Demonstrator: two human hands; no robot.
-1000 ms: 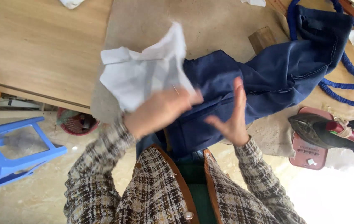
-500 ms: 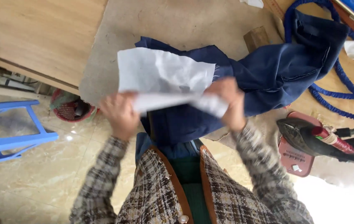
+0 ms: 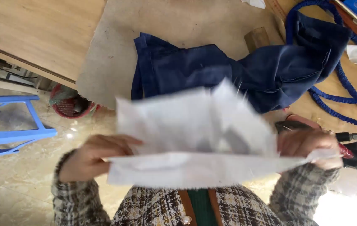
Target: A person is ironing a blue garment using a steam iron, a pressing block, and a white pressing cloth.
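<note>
Cloth piece (image 3: 195, 142) stretched btwn left hand (image 3: 90, 161) & right hand (image 3: 308, 146), in front of garment (image 3: 237, 71) lying on bench (image 3: 40, 33). Hose (image 3: 337, 104) right of garment. Stool (image 3: 7, 125) on floor (image 3: 15, 184), left; basket (image 3: 67, 104) under bench edge.

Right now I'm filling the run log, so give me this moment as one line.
left hand: holds white fabric piece | right hand: holds same piece, stretched between hands | behind: dark blue garment on table
</note>
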